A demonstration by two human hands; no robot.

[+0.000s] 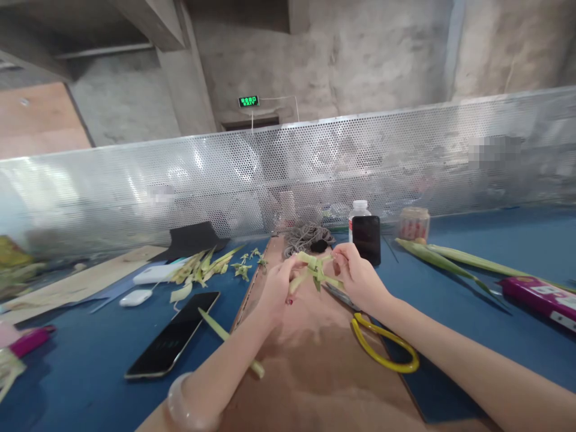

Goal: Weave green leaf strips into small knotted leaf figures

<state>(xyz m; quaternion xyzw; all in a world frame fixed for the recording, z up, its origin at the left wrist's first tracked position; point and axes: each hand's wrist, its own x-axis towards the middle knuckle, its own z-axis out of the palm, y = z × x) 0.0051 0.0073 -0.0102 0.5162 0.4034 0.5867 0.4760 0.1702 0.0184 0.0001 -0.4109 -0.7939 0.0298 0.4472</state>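
Both hands are raised over a brown board [288,384]. Between them is a knotted piece of pale green leaf strips [316,268], its loose ends sticking out. My left hand [281,285] is closed on the left side of this piece. On the other side, my right hand [353,273] has thumb and fingers pinched at a thin strip end. Scissors with yellow handles [387,348] lie below my right hand, partly hidden by it. A loose green strip [220,327] passes under my left forearm.
On the blue table [90,360] lie a phone [175,336], leaf scraps [202,267], a white case [135,298] and a purple pack [540,297]. Behind the hands are grey cord [306,239], an upright phone [366,240], a bottle [360,207], a jar [414,224] and a perforated metal screen [288,156].
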